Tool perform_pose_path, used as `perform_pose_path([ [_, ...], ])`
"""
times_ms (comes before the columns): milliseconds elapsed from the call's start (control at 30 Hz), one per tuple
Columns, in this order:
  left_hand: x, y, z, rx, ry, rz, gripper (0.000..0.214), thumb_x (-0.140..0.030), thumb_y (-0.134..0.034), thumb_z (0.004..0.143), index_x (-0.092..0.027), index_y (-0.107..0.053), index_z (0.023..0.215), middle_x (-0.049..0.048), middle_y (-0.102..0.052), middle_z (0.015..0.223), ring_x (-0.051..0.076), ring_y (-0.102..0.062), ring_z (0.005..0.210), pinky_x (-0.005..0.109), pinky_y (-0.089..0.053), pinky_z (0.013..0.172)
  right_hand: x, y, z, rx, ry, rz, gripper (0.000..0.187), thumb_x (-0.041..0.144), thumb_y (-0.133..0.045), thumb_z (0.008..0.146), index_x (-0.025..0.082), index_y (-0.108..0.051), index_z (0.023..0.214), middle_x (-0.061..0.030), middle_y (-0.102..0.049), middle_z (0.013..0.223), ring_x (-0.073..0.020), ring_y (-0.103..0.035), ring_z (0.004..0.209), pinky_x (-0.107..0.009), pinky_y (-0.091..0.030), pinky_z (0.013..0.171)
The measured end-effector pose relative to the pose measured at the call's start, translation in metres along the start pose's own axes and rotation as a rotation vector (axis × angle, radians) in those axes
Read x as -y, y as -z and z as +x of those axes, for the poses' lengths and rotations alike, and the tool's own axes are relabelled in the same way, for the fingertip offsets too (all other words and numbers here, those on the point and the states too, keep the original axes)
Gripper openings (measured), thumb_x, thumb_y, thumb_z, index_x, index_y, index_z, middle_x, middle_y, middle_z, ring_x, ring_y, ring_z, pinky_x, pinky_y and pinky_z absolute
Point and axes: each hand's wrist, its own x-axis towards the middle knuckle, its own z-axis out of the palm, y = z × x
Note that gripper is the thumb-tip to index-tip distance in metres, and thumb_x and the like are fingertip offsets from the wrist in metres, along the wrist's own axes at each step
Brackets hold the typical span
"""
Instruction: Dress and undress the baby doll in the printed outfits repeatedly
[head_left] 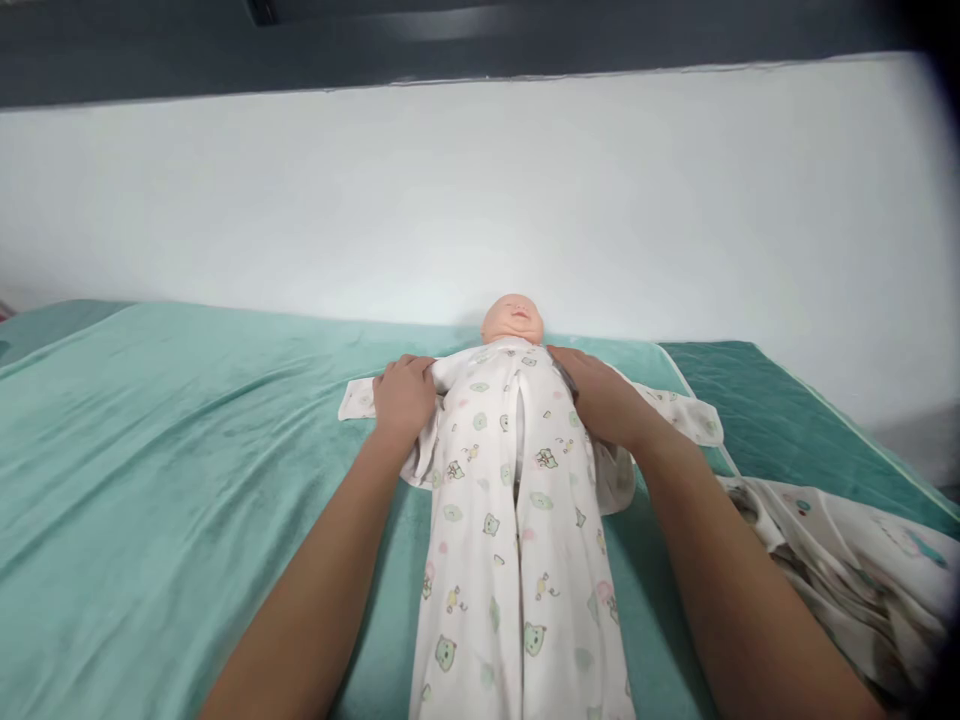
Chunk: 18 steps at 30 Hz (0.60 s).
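Garment (487,500) over doll (514,318); left hand (405,398), right hand (604,400) touching garment.

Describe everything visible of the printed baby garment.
The printed baby garment looks like soft white cloth with green, pink and yellow motifs. Its sleeves spread sideways, and a lengthwise gap runs down the front. It covers the doll below the head, on the green blanket, its lower end out of frame. The left hand touches one sleeve; the right hand touches near the opposite shoulder.

Between the hands (405,397) (600,392), the white garment (480,560) carries green animal faces, pink and yellow motifs; beneath them, a teal sheet (187,470); beyond, a white wall (315,200).
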Motion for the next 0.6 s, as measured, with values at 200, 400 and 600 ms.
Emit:
perform_pose_path([
  [200,-0.003,0.004,-0.01,0.102,-0.096,0.074,0.052,-0.021,-0.044,0.085,-0.027,-0.054,0.135,0.0093,-0.057,0.139,0.032,-0.045,0.133,0.062,-0.028,0.114,-0.024,-0.008,-0.003,0.148,-0.252,-0.143,0.054,0.022,-0.052,0.08,0.02,-0.053,0.134,-0.0152,-0.065,0.126,-0.0358,-0.061,0.111,-0.05,-0.047,0.091],
  [400,0.008,0.01,-0.021,0.112,-0.067,0.082,0.053,-0.03,-0.052,0.083,-0.037,-0.051,0.136,0.0072,-0.057,0.137,0.033,-0.046,0.131,0.063,-0.025,0.115,-0.035,-0.005,-0.002,0.139,-0.274,-0.047,0.045,0.027,-0.056,0.078,0.027,-0.06,0.123,-0.009,-0.066,0.124,-0.0314,-0.063,0.11,-0.041,-0.048,0.084],
  [600,0.014,0.013,-0.029,0.077,-0.018,0.12,0.053,-0.034,-0.055,0.084,-0.04,-0.051,0.137,0.0076,-0.059,0.131,0.034,-0.05,0.126,0.058,-0.027,0.114,-0.034,-0.004,-0.008,0.101,-0.22,-0.034,0.057,0.028,-0.057,0.081,0.022,-0.052,0.137,-0.013,-0.061,0.134,-0.0348,-0.057,0.121,-0.05,-0.045,0.1],
])
